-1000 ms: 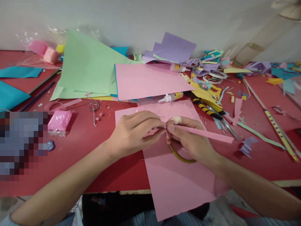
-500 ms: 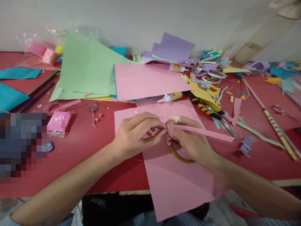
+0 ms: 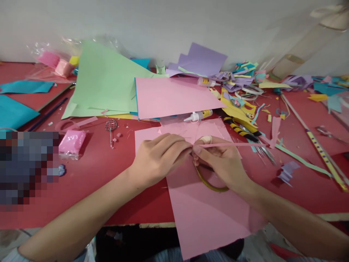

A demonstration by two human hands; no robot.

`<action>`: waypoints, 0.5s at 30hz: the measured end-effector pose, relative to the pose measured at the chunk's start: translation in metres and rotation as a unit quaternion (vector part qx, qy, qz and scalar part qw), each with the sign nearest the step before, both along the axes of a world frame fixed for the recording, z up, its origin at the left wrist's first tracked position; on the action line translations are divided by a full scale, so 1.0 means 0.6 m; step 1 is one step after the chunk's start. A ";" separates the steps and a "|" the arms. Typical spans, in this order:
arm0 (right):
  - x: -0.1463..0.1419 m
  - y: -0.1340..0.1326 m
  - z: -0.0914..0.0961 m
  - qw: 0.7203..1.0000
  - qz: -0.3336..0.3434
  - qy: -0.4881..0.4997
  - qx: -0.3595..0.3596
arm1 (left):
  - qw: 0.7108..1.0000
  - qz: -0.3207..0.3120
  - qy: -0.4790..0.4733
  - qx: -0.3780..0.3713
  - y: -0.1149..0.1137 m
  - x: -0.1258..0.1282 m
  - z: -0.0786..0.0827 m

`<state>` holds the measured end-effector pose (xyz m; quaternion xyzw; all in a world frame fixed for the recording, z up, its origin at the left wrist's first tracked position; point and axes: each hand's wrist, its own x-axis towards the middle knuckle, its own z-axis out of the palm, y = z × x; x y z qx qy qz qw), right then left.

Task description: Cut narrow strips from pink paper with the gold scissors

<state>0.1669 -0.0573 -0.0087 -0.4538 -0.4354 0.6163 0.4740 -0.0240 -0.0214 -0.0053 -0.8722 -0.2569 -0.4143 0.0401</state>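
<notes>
My left hand [image 3: 160,154] and my right hand [image 3: 222,158] meet fingertip to fingertip above pink paper sheets [image 3: 201,214]. Both pinch the inner end of a narrow pink paper strip [image 3: 237,145], though the exact grip is hidden behind the fingers. From there the strip runs to the right over my right hand, seen nearly edge-on. A gold-coloured bangle [image 3: 205,183] curves below my right fingers, its upper part hidden by that hand; I cannot tell how firmly it is held. A pale wrap [image 3: 205,139] covers one right finger.
Beyond my hands lie a glue bottle [image 3: 200,115], black-and-yellow handled pliers [image 3: 240,130] and a pink sheet [image 3: 174,96]. A pink packet [image 3: 72,142] and a small wire racket [image 3: 111,129] are to the left. Paper scraps [image 3: 289,173] and a yellow flute-like stick [image 3: 324,156] lie right.
The pink strip has turned from showing its broad face, sloping down to the right, to nearly edge-on and level. My left fingers have closed tighter together; the view has shifted slightly.
</notes>
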 end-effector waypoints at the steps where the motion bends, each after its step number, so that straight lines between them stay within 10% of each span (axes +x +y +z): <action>1: 0.000 0.001 -0.002 1.000 0.003 0.006 -0.005 | 1.000 -0.002 0.021 0.011 -0.001 -0.002 0.003; 15: -0.002 -0.005 -0.014 0.997 0.059 0.042 0.011 | 0.977 -0.104 0.155 0.099 -0.001 -0.034 0.066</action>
